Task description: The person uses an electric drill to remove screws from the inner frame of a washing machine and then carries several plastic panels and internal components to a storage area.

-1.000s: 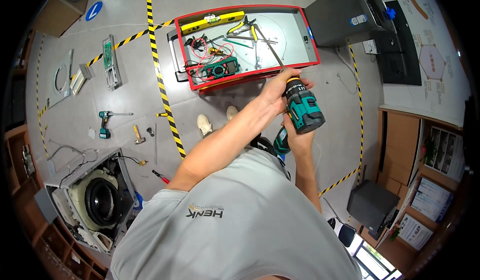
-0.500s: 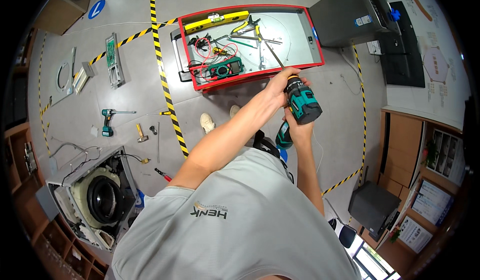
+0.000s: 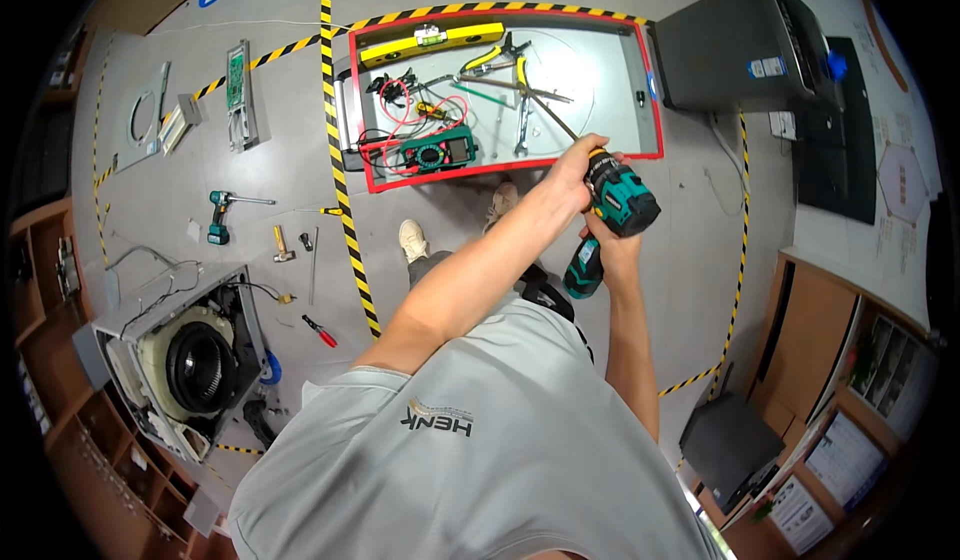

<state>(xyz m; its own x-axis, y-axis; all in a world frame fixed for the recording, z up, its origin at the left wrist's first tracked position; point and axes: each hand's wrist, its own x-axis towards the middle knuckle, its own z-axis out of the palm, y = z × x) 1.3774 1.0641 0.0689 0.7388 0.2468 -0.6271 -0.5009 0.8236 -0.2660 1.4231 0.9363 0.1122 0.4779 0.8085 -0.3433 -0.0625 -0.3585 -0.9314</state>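
Observation:
A teal-and-black cordless drill [image 3: 625, 205] is in both my hands, its long thin bit [image 3: 552, 114] pointing up and left over the tray. My left hand [image 3: 574, 172] is wrapped round the front end by the chuck. Lower down, my right hand [image 3: 614, 247] grips the handle, above the battery [image 3: 584, 268]. Beyond them stands a red-rimmed tray cart [image 3: 656, 130]. In it lie a yellow spirit level [image 3: 455, 42], yellow-handled pliers [image 3: 482, 59], a wrench [image 3: 522, 128] and a green multimeter [image 3: 436, 154] with red and black leads.
A dark grey cabinet [image 3: 725, 55] stands beside the cart's right end. On the floor at left lie another drill [image 3: 219, 218], a hammer [image 3: 281, 245] and red-handled pliers [image 3: 321, 333]. An opened washing machine [image 3: 185, 360] with a black drum sits lower left. Striped tape [image 3: 340, 170] crosses the floor.
The view has shifted, so the floor tools sit slightly higher and the cart lies a little differently. Both hands keep their hold on the drill, which appears slightly further right.

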